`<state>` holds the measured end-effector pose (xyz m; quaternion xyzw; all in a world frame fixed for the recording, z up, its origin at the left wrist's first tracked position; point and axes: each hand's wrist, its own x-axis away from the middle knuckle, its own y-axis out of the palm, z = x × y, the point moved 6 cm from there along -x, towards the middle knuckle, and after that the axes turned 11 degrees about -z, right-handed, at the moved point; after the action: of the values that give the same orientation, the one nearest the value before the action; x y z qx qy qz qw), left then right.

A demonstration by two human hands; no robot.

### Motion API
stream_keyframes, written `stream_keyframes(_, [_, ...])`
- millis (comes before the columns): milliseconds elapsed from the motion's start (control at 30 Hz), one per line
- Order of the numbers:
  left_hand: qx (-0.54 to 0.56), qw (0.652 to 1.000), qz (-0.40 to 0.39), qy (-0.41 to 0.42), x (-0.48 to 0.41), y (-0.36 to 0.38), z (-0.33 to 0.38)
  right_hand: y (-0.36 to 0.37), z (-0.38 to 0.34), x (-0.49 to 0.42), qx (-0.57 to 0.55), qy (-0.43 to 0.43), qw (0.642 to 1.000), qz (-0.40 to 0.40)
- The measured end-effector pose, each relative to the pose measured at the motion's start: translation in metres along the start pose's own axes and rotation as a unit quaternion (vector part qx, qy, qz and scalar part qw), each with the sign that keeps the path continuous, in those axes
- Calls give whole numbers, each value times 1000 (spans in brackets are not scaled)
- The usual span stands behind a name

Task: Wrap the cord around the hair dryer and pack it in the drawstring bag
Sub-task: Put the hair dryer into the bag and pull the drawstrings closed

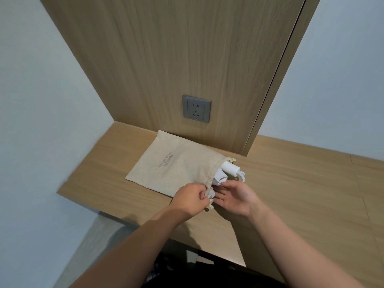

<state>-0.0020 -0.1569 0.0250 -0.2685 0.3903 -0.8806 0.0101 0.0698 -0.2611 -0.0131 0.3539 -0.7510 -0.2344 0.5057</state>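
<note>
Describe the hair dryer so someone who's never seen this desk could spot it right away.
Start at the grey wall socket on the wood panel and drop to the wooden desk below it. A flat beige drawstring bag lies there, its mouth toward the hands. The hair dryer is the glossy white plastic thing poking out of that mouth, the only hard white item.

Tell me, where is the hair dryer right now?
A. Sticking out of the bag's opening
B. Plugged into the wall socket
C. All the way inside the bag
A: the white hair dryer pokes out of the bag mouth, which the left hand pinches.
</note>
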Motion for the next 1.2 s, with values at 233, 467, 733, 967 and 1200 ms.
stream_keyframes(233, [23, 1000, 8, -7, 0, -5, -6, -14, 0, -5, 48, 0, 997, 54])
stream_keyframes(467, [10, 999, 6, -36, 3, -6, -6, -5, 13, -14, -15, 10, 1000, 0])
stream_keyframes(733, [-40, 998, -5, -54, 8, -8, -7, -67, -34, 10, 175, -50, 961, 207])
stream_keyframes(967, [-147, 983, 101, -35, 14, -23, 12, -10, -102, -15, 576, -95, 804, 117])
stream_keyframes(1200, [-237, 964, 121, 9, -28, -3, 42, -7, -113, -46, 602, -41, 792, 99])
